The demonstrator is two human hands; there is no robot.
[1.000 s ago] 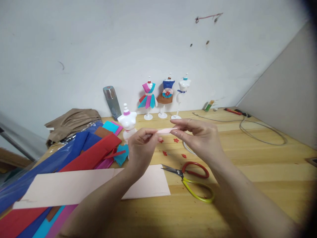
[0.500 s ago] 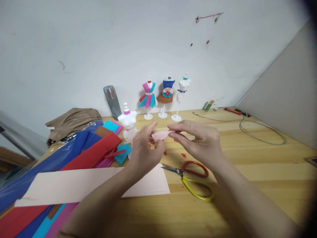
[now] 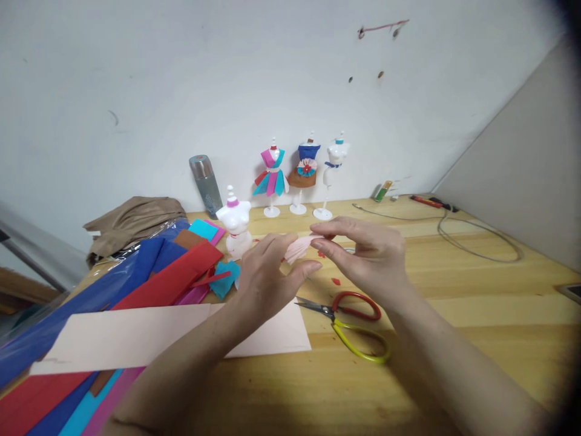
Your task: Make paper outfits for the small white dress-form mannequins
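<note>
My right grip [image 3: 373, 247] pinches pink piece [image 3: 299, 247]; left grip [image 3: 270, 269] half-open beside fanned edge, contact unclear. Pleating looks done, spreading only partial.

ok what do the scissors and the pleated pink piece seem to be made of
Scissors: blades look metal, with a dark sheen; red and yellow handles probably plastic-coated, given their gloss. Pleated pink piece: matte, finely folded; could be paper or fabric.

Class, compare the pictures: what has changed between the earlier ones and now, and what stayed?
The pleated pink piece, narrow-looking at first, now fans out toward the left. The left hand has opened its pinch, thumb reaching rightward; whether it still touches the piece is unclear. The right hand still pinches one end. Scissors and dress forms stayed put.
</note>
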